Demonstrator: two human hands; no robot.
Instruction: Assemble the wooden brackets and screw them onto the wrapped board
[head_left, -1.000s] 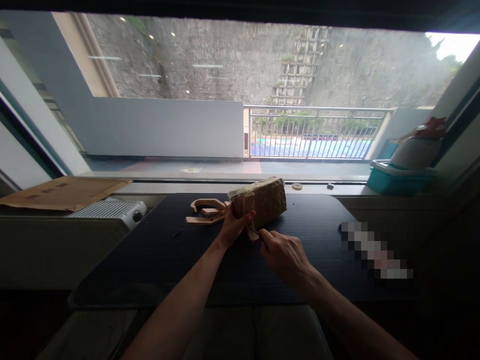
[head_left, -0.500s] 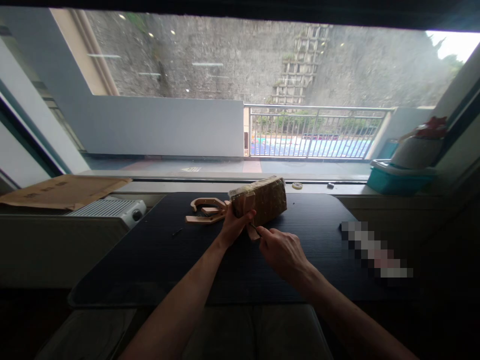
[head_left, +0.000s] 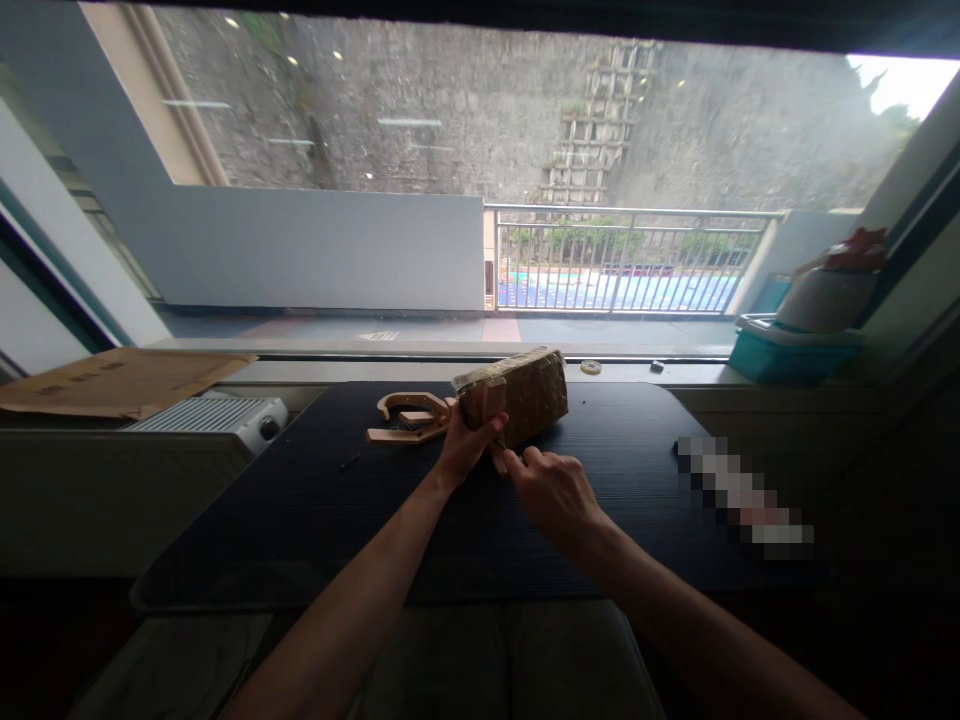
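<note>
A brown box (head_left: 525, 400), its surface shiny as if wrapped in tape, stands tilted on the dark table. Pale wooden pieces (head_left: 409, 434), one curved like a hook, stick out to its left. My left hand (head_left: 469, 440) grips the box's near left side, thumb on top. Just below the box shows the end of a small wooden strip (head_left: 498, 459). Against this strip, my right hand (head_left: 551, 485) is closed on a thin dark rod, mostly hidden by the fingers; its exact kind cannot be made out.
A small dark stick (head_left: 349, 462) lies left on the black table (head_left: 300, 540). On the sill are a tape roll (head_left: 591, 367), a small dark object (head_left: 657, 366) and a teal bin (head_left: 795, 350). A brown paper sheet (head_left: 127, 380) lies over the radiator (head_left: 210, 415).
My right hand has moved slightly left and up, closer to my left hand, and less of the rod shows. The whole view has shifted a little.
</note>
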